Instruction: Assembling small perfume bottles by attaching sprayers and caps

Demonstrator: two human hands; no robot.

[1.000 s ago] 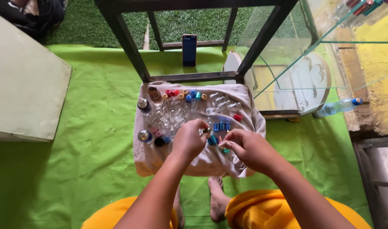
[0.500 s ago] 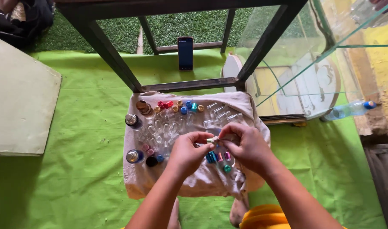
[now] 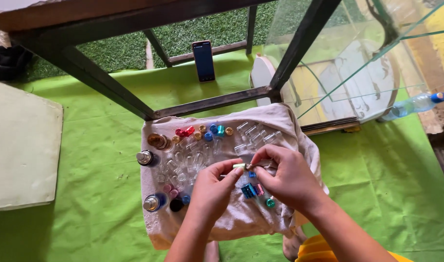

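My left hand (image 3: 213, 190) and my right hand (image 3: 286, 174) meet over a whitish cloth (image 3: 231, 223) spread on green matting. Between their fingertips they pinch one tiny clear vial with a pale green cap (image 3: 241, 166). Under my hands lie several coloured metallic caps (image 3: 253, 190), blue, pink and teal. Rows of small clear glass vials (image 3: 193, 157) cover the cloth's middle. More coloured caps (image 3: 202, 131) line its far edge. Three larger bottles with silver or gold tops (image 3: 154, 202) stand along the left edge.
A dark metal frame (image 3: 207, 103) rises just beyond the cloth. A phone (image 3: 203, 60) leans upright behind it. A glass tank (image 3: 357, 73) sits to the right, a plastic bottle with a blue cap (image 3: 416, 103) beside it. A pale board (image 3: 18, 150) lies at left.
The view has moved closer and lower over the cloth. My hands came together from apart and now hold the small vial between their fingertips.
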